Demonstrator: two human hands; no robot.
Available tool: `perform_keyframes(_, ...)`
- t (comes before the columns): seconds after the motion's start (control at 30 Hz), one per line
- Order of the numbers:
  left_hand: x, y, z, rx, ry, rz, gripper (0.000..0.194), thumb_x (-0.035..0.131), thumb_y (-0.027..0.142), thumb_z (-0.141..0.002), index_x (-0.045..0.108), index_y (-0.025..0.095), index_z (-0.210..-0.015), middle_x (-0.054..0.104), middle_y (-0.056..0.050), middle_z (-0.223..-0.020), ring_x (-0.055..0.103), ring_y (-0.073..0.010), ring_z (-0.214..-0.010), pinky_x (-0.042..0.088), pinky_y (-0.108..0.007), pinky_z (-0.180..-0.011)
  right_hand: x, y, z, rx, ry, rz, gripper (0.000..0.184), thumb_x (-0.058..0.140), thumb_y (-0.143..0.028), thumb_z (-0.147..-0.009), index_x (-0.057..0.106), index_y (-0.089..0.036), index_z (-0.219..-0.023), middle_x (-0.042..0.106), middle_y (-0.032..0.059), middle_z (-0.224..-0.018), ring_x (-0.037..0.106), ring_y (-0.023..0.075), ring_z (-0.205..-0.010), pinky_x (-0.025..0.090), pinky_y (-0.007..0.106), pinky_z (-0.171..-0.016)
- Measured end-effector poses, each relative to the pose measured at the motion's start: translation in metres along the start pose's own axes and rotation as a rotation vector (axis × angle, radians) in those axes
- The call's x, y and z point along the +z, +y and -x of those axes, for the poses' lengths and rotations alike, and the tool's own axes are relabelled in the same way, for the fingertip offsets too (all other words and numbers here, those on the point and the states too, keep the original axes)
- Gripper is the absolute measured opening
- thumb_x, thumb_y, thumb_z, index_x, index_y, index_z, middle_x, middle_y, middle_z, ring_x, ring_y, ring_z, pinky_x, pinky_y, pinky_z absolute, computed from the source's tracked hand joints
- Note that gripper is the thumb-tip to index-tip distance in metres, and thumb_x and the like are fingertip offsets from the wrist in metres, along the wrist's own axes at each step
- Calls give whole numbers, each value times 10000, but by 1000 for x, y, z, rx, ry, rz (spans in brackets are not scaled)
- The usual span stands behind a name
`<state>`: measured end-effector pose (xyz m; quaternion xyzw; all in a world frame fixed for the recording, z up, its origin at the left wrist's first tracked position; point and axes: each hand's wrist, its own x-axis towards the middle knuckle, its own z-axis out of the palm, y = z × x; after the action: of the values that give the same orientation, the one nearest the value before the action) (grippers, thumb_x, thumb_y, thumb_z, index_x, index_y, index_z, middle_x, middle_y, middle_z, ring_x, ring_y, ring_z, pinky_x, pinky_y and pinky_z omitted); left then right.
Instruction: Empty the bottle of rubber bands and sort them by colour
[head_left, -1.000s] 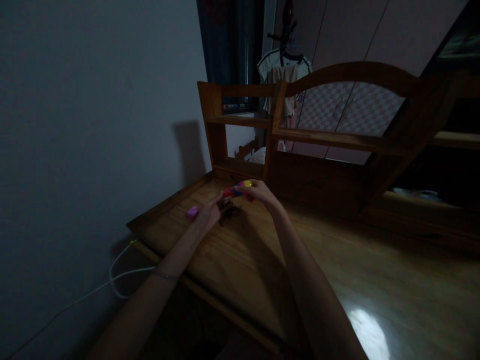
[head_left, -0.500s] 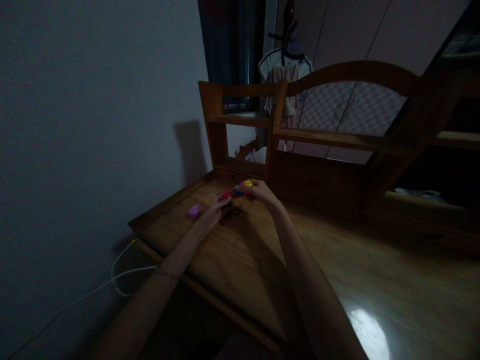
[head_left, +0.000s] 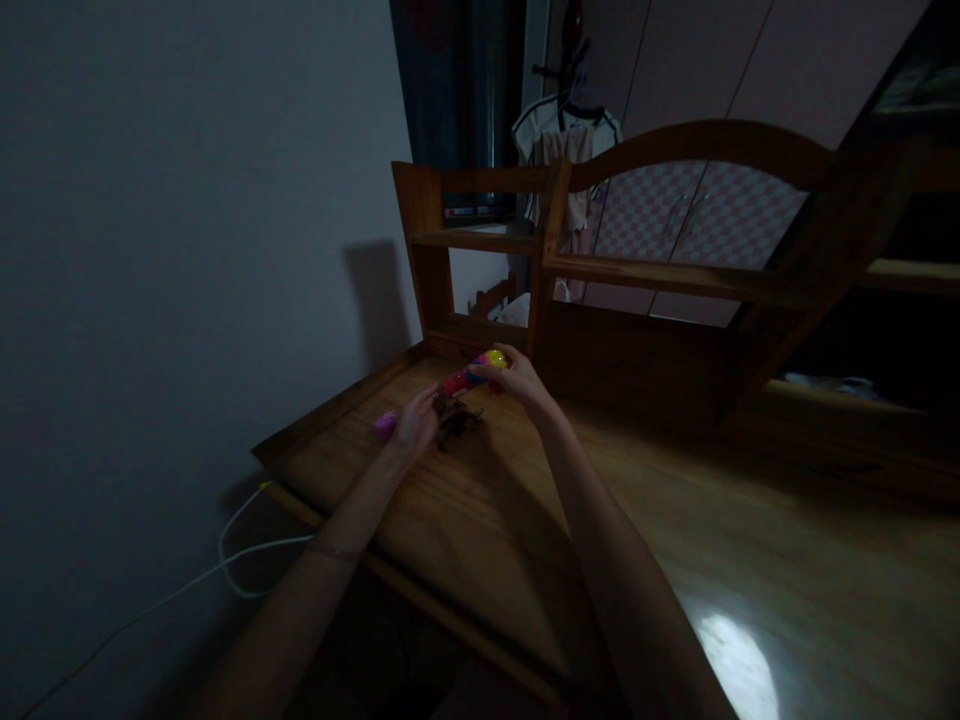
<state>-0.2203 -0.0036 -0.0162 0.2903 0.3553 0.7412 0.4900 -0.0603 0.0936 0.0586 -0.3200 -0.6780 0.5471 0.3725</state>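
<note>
Both my hands reach to the far left corner of a wooden desk (head_left: 525, 520) in a dim room. My right hand (head_left: 517, 380) is closed on a small colourful toy (head_left: 472, 374) with a yellow end and red and blue parts, held just above the desk. My left hand (head_left: 415, 423) has its fingers curled near a pink piece (head_left: 385, 424) at its left side; whether it grips it I cannot make out. A small dark tangled thing (head_left: 457, 420) lies on the desk between the two hands.
A wooden shelf unit (head_left: 480, 250) stands on the desk's back edge, with an arched wooden frame (head_left: 712, 145) to its right. A grey wall (head_left: 187, 250) is close on the left. A white cable (head_left: 240, 560) hangs below the desk's left edge. Clothes (head_left: 566, 150) hang behind.
My right hand has lifted the colourful toy slightly up and away. My left hand has shifted a little left toward the pink piece. The dark tangled thing stays on the desk.
</note>
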Motion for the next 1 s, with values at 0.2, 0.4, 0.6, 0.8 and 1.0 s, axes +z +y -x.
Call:
perform_keyframes(0.2,-4,1,-7,-23,-38,10,282,561,297,-874,674,100,-1040,716,-120,-1031,671,-213,-952,529,-368,-899,3,7,-7,-41,53,56,915,807,-411,-615,415,-147,-1399,625,109,-1052,598,136,-675,517,261,-559)
perform_keyframes(0.4,-7,1,-8,-25,8,1,258,616,267,-846,672,115,-1047,719,-103,-1029,671,-198,-955,539,-352,-882,1,9,-7,-95,55,85,821,787,-384,-644,462,-174,-1368,624,105,-1063,627,185,-815,545,316,-687)
perform_keyframes(0.6,-10,2,-10,-6,29,-12,226,650,249,-824,691,121,-1006,715,-96,-1049,669,-205,-959,547,-360,-878,1,8,-6,-112,26,50,876,789,-437,-615,441,-162,-1370,617,98,-1068,588,132,-685,525,276,-597)
perform_keyframes(0.8,-8,3,-7,-30,54,-24,208,672,264,-818,694,121,-967,728,-86,-942,681,-185,-877,553,-337,-857,1,7,-4,-119,36,61,827,790,-433,-606,482,-177,-1329,613,78,-1055,590,136,-709,525,282,-628)
perform_keyframes(1.0,-6,4,-5,-59,57,-28,248,715,272,-794,688,125,-991,725,-86,-948,682,-171,-863,553,-334,-874,0,5,-2,-125,30,62,737,789,-439,-596,535,-186,-1240,617,50,-1015,582,131,-719,509,250,-592)
